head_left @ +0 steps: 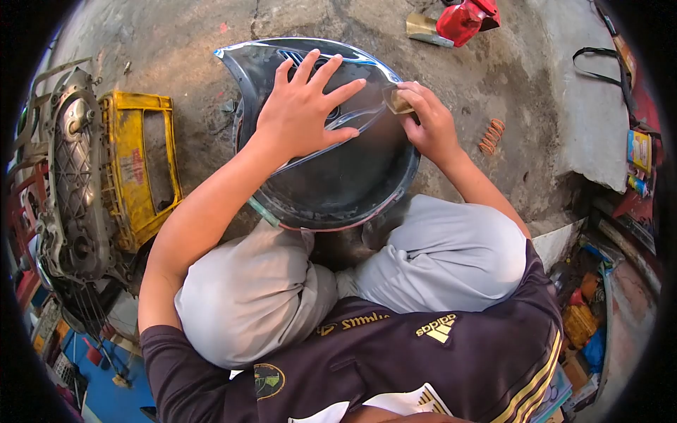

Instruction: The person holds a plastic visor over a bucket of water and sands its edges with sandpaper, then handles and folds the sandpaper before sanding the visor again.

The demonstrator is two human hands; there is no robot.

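A transparent curved panel (268, 60) with a bluish edge lies over a round black basin (331, 187) in front of my knees. My left hand (300, 116) rests on the panel with its fingers spread, pressing nothing between them. At the panel's right side, my right hand (429, 120) pinches a small tan folded piece (399, 101), which looks like sandpaper, against the edge. Its fingers partly hide the piece. The basin's lower rim is pale green and reddish.
On the left stand a yellow plastic crate (144, 166) and a metal engine casing (76, 176). A copper-coloured spring (491, 136) lies on the concrete at the right. A red bag-like item (467, 21) and a tan sheet (425, 29) are at the top.
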